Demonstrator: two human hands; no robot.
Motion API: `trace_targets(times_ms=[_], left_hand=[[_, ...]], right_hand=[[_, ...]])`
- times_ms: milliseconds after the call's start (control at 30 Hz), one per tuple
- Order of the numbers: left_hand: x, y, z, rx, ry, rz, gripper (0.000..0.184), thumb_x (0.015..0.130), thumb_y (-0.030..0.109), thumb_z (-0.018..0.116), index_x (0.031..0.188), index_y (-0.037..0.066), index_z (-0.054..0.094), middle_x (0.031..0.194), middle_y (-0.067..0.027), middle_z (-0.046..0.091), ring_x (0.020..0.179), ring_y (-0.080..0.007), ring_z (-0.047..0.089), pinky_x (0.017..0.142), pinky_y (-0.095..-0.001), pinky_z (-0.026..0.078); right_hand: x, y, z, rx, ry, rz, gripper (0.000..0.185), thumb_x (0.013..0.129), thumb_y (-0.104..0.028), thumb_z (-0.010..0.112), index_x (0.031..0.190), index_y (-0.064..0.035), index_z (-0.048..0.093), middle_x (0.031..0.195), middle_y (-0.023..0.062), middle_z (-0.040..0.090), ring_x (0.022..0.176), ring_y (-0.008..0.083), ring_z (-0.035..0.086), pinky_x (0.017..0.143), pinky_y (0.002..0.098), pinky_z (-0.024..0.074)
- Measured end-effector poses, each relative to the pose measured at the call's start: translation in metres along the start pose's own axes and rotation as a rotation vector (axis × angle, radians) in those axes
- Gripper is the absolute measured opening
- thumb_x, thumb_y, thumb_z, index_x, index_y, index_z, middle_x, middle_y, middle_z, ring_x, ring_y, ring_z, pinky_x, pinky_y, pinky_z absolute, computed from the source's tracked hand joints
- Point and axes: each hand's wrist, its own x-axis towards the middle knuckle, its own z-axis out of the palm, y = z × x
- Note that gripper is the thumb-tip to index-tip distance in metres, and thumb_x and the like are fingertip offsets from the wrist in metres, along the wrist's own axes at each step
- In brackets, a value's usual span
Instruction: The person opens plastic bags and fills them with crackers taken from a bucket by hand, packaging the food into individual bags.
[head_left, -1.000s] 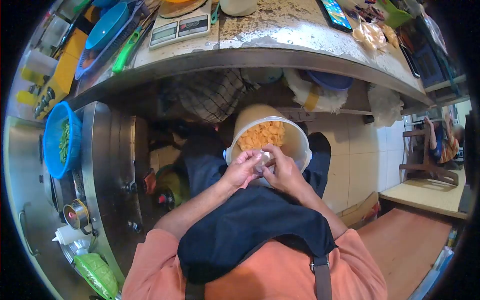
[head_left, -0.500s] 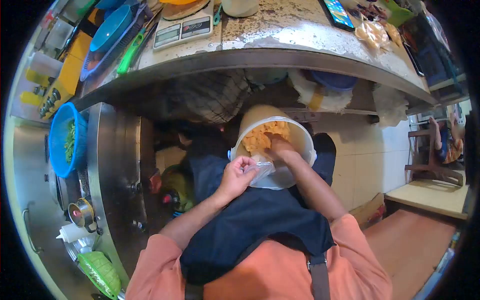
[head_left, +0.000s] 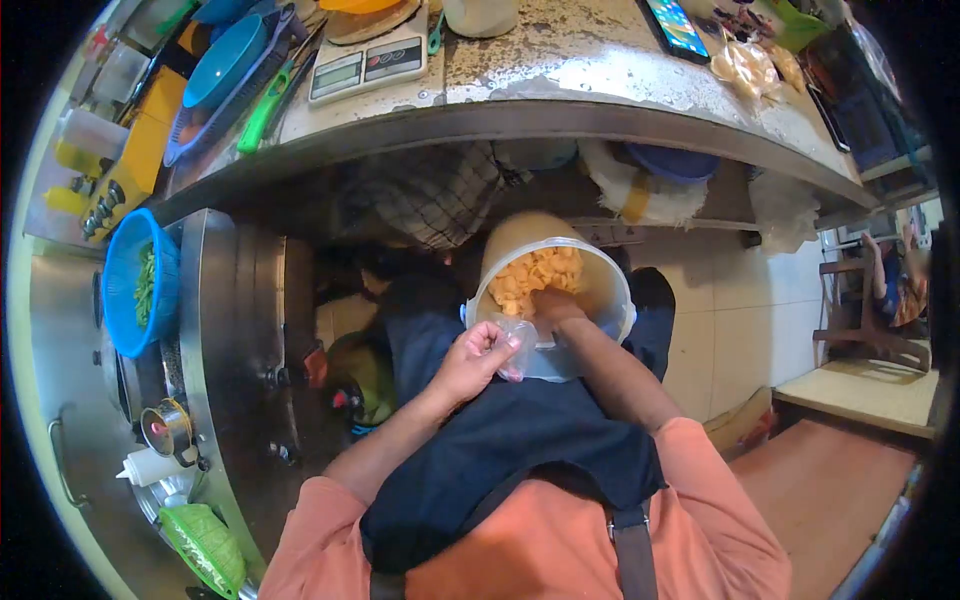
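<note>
"What does your feed show at the left hand [head_left: 470,366]?"

"I see its thumb and forefinger pressed together, pinching a clear plastic bag [head_left: 518,352] at the near rim of a pale bucket [head_left: 606,288]."

"And the right hand [head_left: 557,306]?"

"I have it reaching inside the bucket, down at the orange chips [head_left: 537,268]. I cannot tell whether its fingers are spread or closed; they are hidden from me."

"Where exactly are the chips?"

"Heaped inside the bucket, beyond the hand and to its left. I see the bucket tilted, mouth toward my camera, between the wearer's dark-clothed legs [head_left: 655,315]."

"Anything around?"

"On the counter [head_left: 560,65] I make out a kitchen scale [head_left: 368,66] and, well apart to the right, a phone [head_left: 676,28]. Far left, I see a blue basket [head_left: 121,288] holding green vegetables [head_left: 146,284]."
</note>
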Motion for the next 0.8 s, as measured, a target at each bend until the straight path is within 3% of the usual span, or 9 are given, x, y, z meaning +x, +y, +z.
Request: trace_targets(times_ms=[100, 267, 300, 367, 400, 467, 533, 600, 800], left_hand=[[0.000, 0.006, 0.000, -0.044, -0.020, -0.038, 0.014, 0.094, 0.017, 0.059, 0.090, 0.007, 0.050, 0.081, -0.0026, 0.059, 0.065, -0.0128, 0.062, 0.063, -0.0287, 0.054], [0.013, -0.024, -0.020, -0.185, -0.017, -0.041, 0.011, 0.096, 0.018, 0.055, 0.095, 0.007, 0.050, 0.092, -0.0046, 0.059, 0.082, -0.0158, 0.063, 0.074, -0.0340, 0.054], [0.011, -0.019, -0.016, -0.190, -0.016, -0.041, 0.011, 0.096, 0.018, 0.055, 0.095, 0.007, 0.050, 0.092, -0.0046, 0.059, 0.082, -0.0158, 0.063, 0.074, -0.0340, 0.054], [0.009, 0.001, 0.001, -0.323, 0.065, -0.104, 0.013, 0.094, 0.020, 0.058, 0.095, 0.008, 0.052, 0.085, -0.0014, 0.059, 0.072, -0.0092, 0.057, 0.063, -0.0224, 0.046], [0.014, 0.000, 0.003, -0.328, 0.062, -0.107, 0.013, 0.094, 0.020, 0.058, 0.095, 0.008, 0.052, 0.085, -0.0014, 0.059, 0.072, -0.0092, 0.057, 0.063, -0.0224, 0.046], [0.023, -0.008, 0.003, -0.272, 0.061, -0.060, 0.013, 0.094, 0.019, 0.059, 0.097, 0.009, 0.052, 0.087, -0.0008, 0.057, 0.072, -0.0085, 0.054, 0.065, -0.0221, 0.045], [0.032, -0.008, 0.004, -0.268, 0.038, -0.079, 0.013, 0.094, 0.020, 0.058, 0.098, 0.009, 0.051, 0.088, -0.0009, 0.057, 0.079, -0.0093, 0.055, 0.071, -0.0230, 0.047], [0.038, -0.007, 0.007, -0.259, -0.002, -0.139, 0.010, 0.097, 0.019, 0.053, 0.101, 0.010, 0.050, 0.100, -0.0040, 0.059, 0.091, -0.0167, 0.060, 0.083, -0.0358, 0.050], [0.044, -0.003, 0.016, -0.448, -0.019, -0.185, 0.022, 0.098, 0.019, 0.045, 0.118, 0.010, 0.048, 0.112, -0.0072, 0.061, 0.101, -0.0207, 0.061, 0.088, -0.0414, 0.050]], right_hand=[[0.008, 0.008, 0.004, -0.006, -0.049, 0.013, 0.041, 0.077, -0.023, 0.065, 0.112, -0.0025, 0.063, 0.107, 0.0196, 0.065, 0.102, 0.0340, 0.063, 0.085, 0.0419, 0.0506], [-0.018, 0.010, -0.014, 0.531, 0.408, 0.018, 0.028, 0.084, -0.020, 0.063, 0.103, -0.0003, 0.062, 0.098, 0.0173, 0.067, 0.090, 0.0297, 0.066, 0.077, 0.0375, 0.0518], [-0.038, 0.006, -0.029, 0.527, 0.405, 0.019, 0.028, 0.084, -0.020, 0.063, 0.103, -0.0003, 0.062, 0.098, 0.0173, 0.067, 0.090, 0.0297, 0.066, 0.077, 0.0375, 0.0518], [-0.081, 0.000, -0.055, 1.300, 0.138, 0.017, 0.028, 0.091, -0.021, 0.058, 0.111, -0.0014, 0.057, 0.102, 0.0122, 0.065, 0.094, 0.0210, 0.064, 0.080, 0.0334, 0.0519], [-0.092, 0.001, -0.057, 1.297, 0.138, 0.023, 0.028, 0.091, -0.021, 0.058, 0.111, -0.0014, 0.057, 0.102, 0.0122, 0.065, 0.094, 0.0210, 0.064, 0.080, 0.0334, 0.0519], [-0.111, 0.003, -0.056, 1.880, 0.145, -0.236, 0.026, 0.093, -0.022, 0.059, 0.112, -0.0035, 0.055, 0.097, 0.0068, 0.063, 0.088, 0.0142, 0.063, 0.077, 0.0305, 0.0519], [-0.124, 0.001, -0.057, 1.929, 0.132, -0.294, 0.029, 0.093, -0.024, 0.060, 0.115, -0.0057, 0.053, 0.099, 0.0060, 0.064, 0.089, 0.0157, 0.063, 0.079, 0.0327, 0.0526], [-0.137, -0.005, -0.062, 2.102, 0.101, -0.359, 0.027, 0.093, -0.021, 0.060, 0.113, -0.0050, 0.052, 0.100, 0.0071, 0.062, 0.089, 0.0164, 0.063, 0.078, 0.0297, 0.0523], [-0.140, -0.020, -0.067, 2.159, 0.029, -0.404, 0.028, 0.094, -0.024, 0.058, 0.112, -0.0036, 0.052, 0.097, 0.0069, 0.062, 0.084, 0.0158, 0.063, 0.076, 0.0279, 0.0521]])
